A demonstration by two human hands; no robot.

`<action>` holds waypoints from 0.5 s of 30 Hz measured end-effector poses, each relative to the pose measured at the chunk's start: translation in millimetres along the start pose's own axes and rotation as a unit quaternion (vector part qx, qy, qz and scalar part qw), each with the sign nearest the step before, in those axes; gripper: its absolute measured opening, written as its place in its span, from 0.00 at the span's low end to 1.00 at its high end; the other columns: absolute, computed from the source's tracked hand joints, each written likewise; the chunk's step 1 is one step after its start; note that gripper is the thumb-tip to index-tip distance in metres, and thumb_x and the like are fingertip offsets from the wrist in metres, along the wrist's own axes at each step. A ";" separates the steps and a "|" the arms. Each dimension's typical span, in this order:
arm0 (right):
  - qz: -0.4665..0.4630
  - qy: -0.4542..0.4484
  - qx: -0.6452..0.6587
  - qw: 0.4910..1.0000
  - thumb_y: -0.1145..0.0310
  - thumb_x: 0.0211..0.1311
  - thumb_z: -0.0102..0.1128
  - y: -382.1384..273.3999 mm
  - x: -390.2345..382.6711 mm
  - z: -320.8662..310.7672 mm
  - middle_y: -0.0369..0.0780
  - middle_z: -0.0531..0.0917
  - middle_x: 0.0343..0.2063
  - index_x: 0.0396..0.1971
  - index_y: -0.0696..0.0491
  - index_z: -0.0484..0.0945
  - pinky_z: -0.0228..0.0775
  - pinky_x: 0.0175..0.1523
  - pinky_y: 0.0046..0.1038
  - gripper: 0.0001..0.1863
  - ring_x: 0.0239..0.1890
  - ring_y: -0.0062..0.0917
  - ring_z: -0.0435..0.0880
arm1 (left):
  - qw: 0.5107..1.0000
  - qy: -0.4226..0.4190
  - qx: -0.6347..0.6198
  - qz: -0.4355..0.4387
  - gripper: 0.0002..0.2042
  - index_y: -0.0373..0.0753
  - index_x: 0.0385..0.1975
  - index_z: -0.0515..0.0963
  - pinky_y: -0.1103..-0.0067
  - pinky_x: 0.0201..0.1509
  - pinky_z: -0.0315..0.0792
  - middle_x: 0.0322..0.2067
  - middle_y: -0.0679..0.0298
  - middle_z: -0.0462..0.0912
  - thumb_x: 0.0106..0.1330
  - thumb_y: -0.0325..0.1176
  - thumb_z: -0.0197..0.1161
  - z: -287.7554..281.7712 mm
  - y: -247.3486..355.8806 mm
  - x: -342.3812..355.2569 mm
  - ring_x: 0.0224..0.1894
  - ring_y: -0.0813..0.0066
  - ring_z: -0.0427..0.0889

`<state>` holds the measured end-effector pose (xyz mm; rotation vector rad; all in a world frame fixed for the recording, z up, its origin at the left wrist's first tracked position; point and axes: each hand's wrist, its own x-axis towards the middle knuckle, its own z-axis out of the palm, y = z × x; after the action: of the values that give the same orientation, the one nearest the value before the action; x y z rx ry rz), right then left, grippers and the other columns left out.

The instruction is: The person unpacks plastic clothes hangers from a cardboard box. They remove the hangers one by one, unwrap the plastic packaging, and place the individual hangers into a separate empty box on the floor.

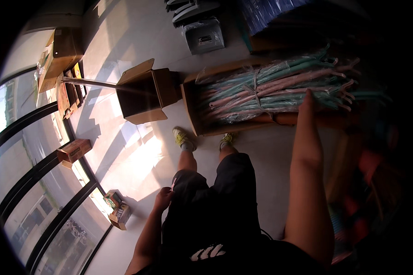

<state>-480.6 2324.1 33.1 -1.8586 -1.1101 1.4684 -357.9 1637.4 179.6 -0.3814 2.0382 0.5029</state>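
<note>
A long cardboard box [190,112] holds a bundle of pink and mint-green tubes [248,94] in clear plastic, tied around with a band; their hooked ends spill out to the right. My right hand [306,101] reaches onto the bundle's right part, its fingers too dark and foreshortened to read. My left hand [164,198] hangs beside my dark shorts at the left thigh, fingers curled, what is in them unclear. An open empty-looking carton [140,98] stands left of the long box.
Cartons [59,52] with a pole [92,82] leaning rightward, a small box [73,149] and more boxes [119,215] line the glazed wall at left. Grey dustpans [204,39] and blue wrapped goods [273,13] lie at the back. Blurred red items [367,167] sit at right.
</note>
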 end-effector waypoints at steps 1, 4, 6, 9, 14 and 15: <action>0.025 -0.001 -0.010 1.000 0.66 0.55 0.66 -3.7 -0.7 0.6 0.43 0.66 0.62 0.66 0.55 0.55 0.67 0.60 0.37 0.40 0.59 0.35 0.70 | 1.000 -0.001 0.009 0.007 0.21 0.30 0.45 0.75 0.71 0.46 0.76 0.38 0.50 0.83 0.59 0.41 0.62 0.1 -1.2 1.6 0.42 0.59 0.83; 0.075 0.004 -0.024 0.997 0.67 0.53 0.68 -2.9 6.4 -4.2 0.42 0.68 0.60 0.63 0.56 0.60 0.69 0.58 0.37 0.38 0.57 0.35 0.71 | 0.999 -0.007 -0.032 -0.004 0.21 0.30 0.46 0.75 0.72 0.46 0.75 0.38 0.49 0.83 0.60 0.42 0.62 0.5 -0.3 1.3 0.42 0.59 0.83; 0.076 0.015 -0.008 0.997 0.67 0.52 0.69 10.4 26.6 -11.0 0.42 0.69 0.59 0.62 0.56 0.63 0.70 0.56 0.38 0.37 0.57 0.35 0.72 | 1.000 0.009 -0.009 0.026 0.22 0.30 0.46 0.75 0.72 0.46 0.75 0.38 0.49 0.83 0.60 0.42 0.61 -2.4 4.3 5.6 0.42 0.59 0.83; 0.070 -0.027 0.099 0.992 0.65 0.52 0.69 7.7 13.4 -14.9 0.42 0.69 0.59 0.61 0.56 0.63 0.71 0.55 0.41 0.37 0.55 0.35 0.72 | 0.999 0.011 -0.017 0.033 0.22 0.30 0.47 0.75 0.72 0.47 0.75 0.39 0.49 0.83 0.60 0.42 0.61 1.3 3.0 5.7 0.42 0.60 0.83; 0.063 -0.041 0.121 0.990 0.68 0.52 0.66 -13.4 -16.7 -27.5 0.42 0.70 0.58 0.62 0.54 0.62 0.71 0.55 0.44 0.36 0.55 0.37 0.73 | 0.999 0.006 -0.011 0.038 0.22 0.31 0.47 0.75 0.71 0.47 0.75 0.39 0.51 0.83 0.59 0.43 0.62 -5.3 2.5 9.4 0.43 0.60 0.83; 0.063 -0.040 0.121 0.990 0.68 0.53 0.66 -16.5 -20.4 -27.8 0.42 0.70 0.58 0.62 0.53 0.62 0.71 0.55 0.44 0.36 0.55 0.37 0.73 | 0.999 0.009 -0.006 0.041 0.23 0.31 0.47 0.75 0.71 0.47 0.75 0.39 0.51 0.83 0.59 0.43 0.62 -6.4 2.3 9.7 0.43 0.60 0.83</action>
<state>-460.2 2318.0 64.8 -1.7390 -0.8182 1.6815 -368.4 1635.6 174.5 -0.3103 2.0751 0.5643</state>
